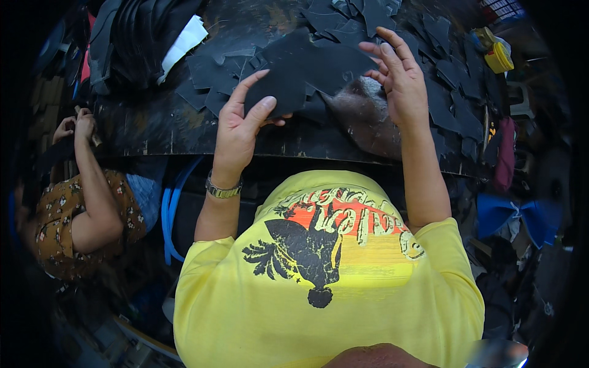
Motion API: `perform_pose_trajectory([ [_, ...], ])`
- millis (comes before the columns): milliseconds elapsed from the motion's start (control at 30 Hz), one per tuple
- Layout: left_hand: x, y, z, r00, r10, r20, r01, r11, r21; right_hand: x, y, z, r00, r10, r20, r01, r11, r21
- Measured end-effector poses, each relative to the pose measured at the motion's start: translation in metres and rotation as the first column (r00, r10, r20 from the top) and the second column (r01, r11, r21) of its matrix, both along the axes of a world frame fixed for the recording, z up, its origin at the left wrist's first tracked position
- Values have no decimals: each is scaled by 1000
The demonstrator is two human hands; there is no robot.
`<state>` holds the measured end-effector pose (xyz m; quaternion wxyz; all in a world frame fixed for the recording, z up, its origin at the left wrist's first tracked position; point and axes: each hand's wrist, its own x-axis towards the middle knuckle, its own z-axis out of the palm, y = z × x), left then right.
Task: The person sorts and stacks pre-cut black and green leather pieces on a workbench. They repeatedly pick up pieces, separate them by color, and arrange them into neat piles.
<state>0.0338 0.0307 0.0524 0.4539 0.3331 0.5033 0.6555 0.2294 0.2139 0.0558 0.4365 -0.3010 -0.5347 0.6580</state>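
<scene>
Black flat cut piece (288, 67): one, irregular in outline; it is spanning the space between the two hands, over the near half of the worktable.
Left hand (244, 116): pinching that piece at its left end, the thumb lying across the near face (a metal-band wristwatch (224, 189) is circling the wrist).
Right hand (400, 80): meeting the piece's right end, fingers partly spread and curling (whether they are pinching it, one cannot tell).
Worktable (190, 140): dark, scuffed, running across the upper half of the view.
Loose black cut pieces (457, 107): many, overlapping, lying beyond the hands and to the right.
Shiny brownish item (362, 122): resting below the piece's right part (material unclear).
Stack of black panels (138, 37): standing at upper left, a white sheet (186, 46) showing beside it.
Yellow tub (500, 58): sitting at upper right.
Co-worker (92, 214): sitting at left, wearing a brown floral top.
</scene>
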Motion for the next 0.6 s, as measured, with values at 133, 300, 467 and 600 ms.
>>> perform_pose_trajectory([
  [133,11,8,-1,996,-88,-28,87,995,-39,15,-11,4,982,182,42,-181,983,-40],
  [300,22,18,-2,706,76,-704,-29,997,78,25,-13,3,995,96,4,-96,992,-83],
  [467,20,19,-5,41,21,-999,-50,999,19,83,18,10,993,-112,-49,114,993,32],
  [600,14,29,-17,-86,-242,-966,-151,962,-228,169,50,23,952,-296,-84,304,946,112],
])
